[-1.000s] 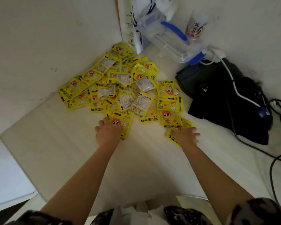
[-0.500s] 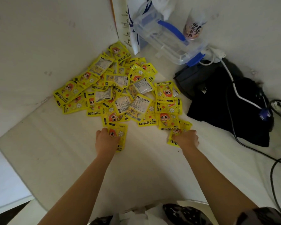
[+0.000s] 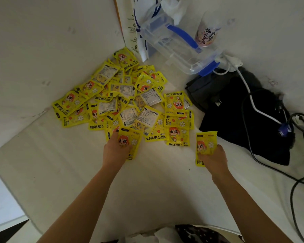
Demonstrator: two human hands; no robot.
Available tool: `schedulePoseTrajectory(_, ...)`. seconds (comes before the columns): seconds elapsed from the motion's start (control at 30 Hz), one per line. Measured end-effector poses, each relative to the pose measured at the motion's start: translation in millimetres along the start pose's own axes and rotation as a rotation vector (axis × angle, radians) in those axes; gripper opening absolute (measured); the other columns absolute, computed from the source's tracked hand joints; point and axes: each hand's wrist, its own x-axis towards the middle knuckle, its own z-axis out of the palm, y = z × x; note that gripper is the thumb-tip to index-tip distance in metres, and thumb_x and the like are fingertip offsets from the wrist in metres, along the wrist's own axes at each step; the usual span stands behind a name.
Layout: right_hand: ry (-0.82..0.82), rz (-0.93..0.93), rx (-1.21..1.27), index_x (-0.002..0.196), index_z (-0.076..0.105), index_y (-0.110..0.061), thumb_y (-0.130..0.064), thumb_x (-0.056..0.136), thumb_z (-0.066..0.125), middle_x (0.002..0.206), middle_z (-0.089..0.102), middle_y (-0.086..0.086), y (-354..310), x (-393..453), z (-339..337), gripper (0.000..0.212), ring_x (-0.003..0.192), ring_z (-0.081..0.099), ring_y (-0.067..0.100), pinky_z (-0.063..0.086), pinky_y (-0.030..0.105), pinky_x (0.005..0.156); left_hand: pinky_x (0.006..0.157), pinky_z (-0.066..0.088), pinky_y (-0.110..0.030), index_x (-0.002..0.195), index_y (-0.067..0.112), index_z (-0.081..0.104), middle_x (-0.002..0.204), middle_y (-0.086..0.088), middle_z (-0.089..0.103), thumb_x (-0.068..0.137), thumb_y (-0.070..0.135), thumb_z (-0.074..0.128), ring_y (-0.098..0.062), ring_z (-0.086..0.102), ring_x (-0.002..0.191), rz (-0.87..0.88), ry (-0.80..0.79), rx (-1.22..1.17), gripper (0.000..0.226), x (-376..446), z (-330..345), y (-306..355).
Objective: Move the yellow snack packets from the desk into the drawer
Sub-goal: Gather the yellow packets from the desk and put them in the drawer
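A pile of several yellow snack packets (image 3: 123,99) lies on the white desk (image 3: 156,186), pushed into the corner against the left wall. My left hand (image 3: 115,151) grips one yellow packet (image 3: 131,142) at the pile's near edge, the packet tilted up over my fingers. To the right, my right hand (image 3: 213,159) holds another yellow packet (image 3: 205,146), lifted clear of the pile. No drawer is in view.
A clear plastic box with blue handles (image 3: 179,44) stands at the back with a printed cup (image 3: 207,35) beside it. A black bag (image 3: 244,120) lies at the right, with white and black cables (image 3: 260,109) over and around it.
Both hands have closed on a packet each and drawn back toward me. The right packet has come free of the pile's edge.
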Motion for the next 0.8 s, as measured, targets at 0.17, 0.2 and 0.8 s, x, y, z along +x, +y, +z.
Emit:
schedulePoseTrajectory(0.17,-0.098,-0.154,0.018,0.101,0.063,-0.019,-0.016,0.083,0.065,0.101,0.069,0.006,-36,11,1,0.019,0.091,0.065,0.025,0.055,0.044,0.085,0.062,0.038,-0.029,0.093,0.011,0.050,0.088,-0.004,0.057,0.078,0.016,0.073,-0.028,0.055,0.085,0.095,-0.019,-0.009,0.028,25,7,33)
schedulePoseTrajectory(0.2,-0.123,-0.159,0.020,0.101,0.067,-0.019,-0.018,0.083,0.064,0.100,0.071,0.006,-47,15,4,0.018,0.092,0.066,0.025,0.054,0.044,0.086,0.060,0.036,-0.029,0.090,0.011,0.048,0.086,-0.004,0.055,0.078,0.017,0.073,-0.027,0.053,0.081,0.114,-0.021,0.009,0.029,30,9,40)
schedulePoseTrajectory(0.8,-0.106,-0.171,-0.322,0.123,0.056,-0.008,-0.034,0.086,0.063,0.128,0.054,0.019,-158,101,76,0.046,0.115,0.053,0.038,0.048,0.043,0.095,0.084,0.044,-0.038,0.108,0.005,0.057,0.125,-0.010,0.046,0.080,0.021,0.069,-0.029,0.041,0.119,0.192,-0.021,0.330,0.036,76,46,66)
